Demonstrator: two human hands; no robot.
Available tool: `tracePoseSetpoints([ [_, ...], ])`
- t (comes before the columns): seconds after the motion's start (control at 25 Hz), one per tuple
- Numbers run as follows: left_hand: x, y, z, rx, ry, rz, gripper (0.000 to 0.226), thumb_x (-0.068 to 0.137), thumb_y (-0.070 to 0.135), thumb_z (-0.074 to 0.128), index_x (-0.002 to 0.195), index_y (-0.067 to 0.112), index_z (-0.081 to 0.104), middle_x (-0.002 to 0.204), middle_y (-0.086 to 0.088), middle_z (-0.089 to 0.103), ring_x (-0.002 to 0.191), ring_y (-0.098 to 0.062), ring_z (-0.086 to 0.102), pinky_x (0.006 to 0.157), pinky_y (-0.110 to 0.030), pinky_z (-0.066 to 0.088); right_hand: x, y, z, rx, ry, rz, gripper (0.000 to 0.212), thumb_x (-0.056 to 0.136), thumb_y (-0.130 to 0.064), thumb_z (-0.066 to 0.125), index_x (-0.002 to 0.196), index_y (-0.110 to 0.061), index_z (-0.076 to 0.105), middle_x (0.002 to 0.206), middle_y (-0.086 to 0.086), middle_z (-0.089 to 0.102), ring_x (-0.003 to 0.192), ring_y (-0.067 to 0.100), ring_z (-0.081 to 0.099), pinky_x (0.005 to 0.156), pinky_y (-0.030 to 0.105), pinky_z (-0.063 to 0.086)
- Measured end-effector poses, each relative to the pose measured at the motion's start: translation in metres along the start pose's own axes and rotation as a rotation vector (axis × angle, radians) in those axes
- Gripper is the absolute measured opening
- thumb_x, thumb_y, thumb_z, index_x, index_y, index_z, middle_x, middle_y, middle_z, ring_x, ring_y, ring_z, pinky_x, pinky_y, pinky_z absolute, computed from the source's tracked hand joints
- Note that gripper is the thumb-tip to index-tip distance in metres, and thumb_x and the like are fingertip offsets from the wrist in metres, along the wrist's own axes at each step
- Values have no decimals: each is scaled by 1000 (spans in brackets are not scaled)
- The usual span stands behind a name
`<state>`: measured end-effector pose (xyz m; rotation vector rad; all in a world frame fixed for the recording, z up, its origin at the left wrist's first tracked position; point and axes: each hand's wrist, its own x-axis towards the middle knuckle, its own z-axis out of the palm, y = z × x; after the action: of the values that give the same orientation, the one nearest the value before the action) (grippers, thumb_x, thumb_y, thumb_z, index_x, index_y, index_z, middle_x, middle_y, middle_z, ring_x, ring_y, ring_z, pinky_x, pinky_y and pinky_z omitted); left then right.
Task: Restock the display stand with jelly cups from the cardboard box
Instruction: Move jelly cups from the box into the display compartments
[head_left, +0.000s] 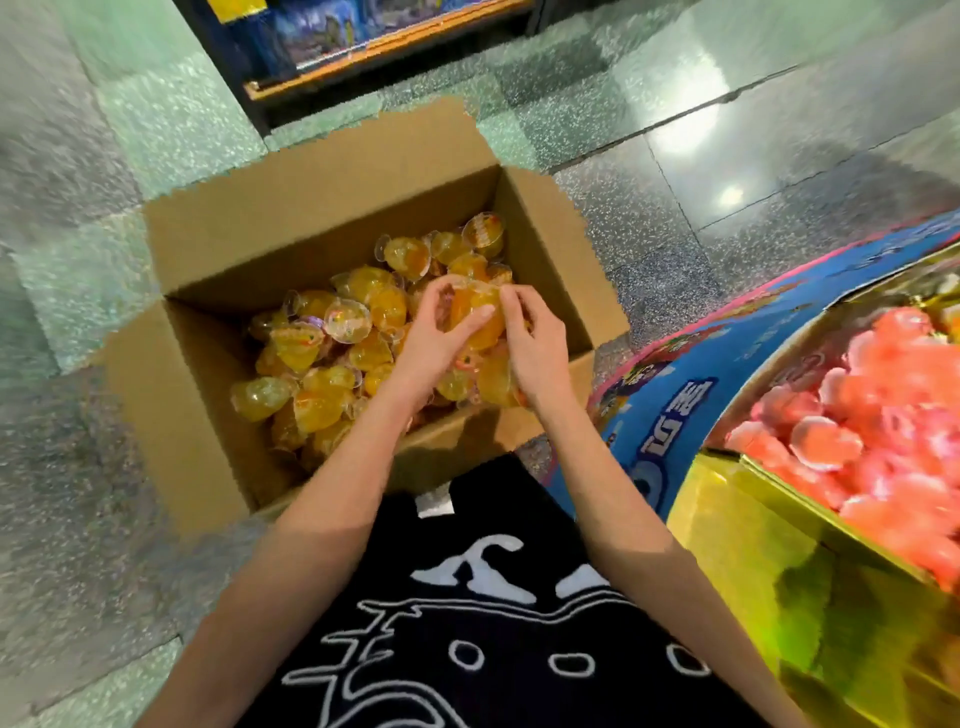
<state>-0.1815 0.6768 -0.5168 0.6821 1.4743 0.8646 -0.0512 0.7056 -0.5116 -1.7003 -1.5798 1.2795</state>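
Observation:
An open cardboard box (270, 244) stands on the floor in front of me, holding several orange jelly cups (311, 348). Both hands are inside it, over the right part of the heap. My left hand (436, 338) and my right hand (535, 348) together hold a bunch of orange jelly cups (475, 317) between curled fingers. The display stand (753, 525), with gold and blue sides, is at the right; its bin holds several pink jelly cups (857, 441).
The floor (78, 338) is grey-green speckled tile. A dark shelf unit (322, 57) with blue packages stands beyond the box. My black printed shirt (483, 623) fills the lower middle of the view. The box flaps stick out left and far.

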Motion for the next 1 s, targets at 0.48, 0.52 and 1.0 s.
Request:
tracePoseSetpoints([
  [0.48,-131,-24,45,116,-147,366,69,71,57,68,124,17,46,124,-5,54,113,-15,52,103,-22,40,-180,7,14,482,888,474,56,106,-41,28,103,3,64,97,11,62,92,26,56,76,28,35],
  [0.52,-142,-29,54,104,-188,374,66,74,54,70,123,17,46,122,-4,54,111,-14,52,100,-20,40,-193,9,12,471,905,473,57,106,-42,28,102,3,64,100,15,63,96,29,57,83,33,39],
  [1.0,-269,-104,189,70,-566,115,34,94,32,64,122,29,44,120,1,58,110,-19,61,78,-26,55,-382,106,-59,632,1211,408,20,94,4,46,105,-11,54,109,2,55,104,15,52,85,10,41],
])
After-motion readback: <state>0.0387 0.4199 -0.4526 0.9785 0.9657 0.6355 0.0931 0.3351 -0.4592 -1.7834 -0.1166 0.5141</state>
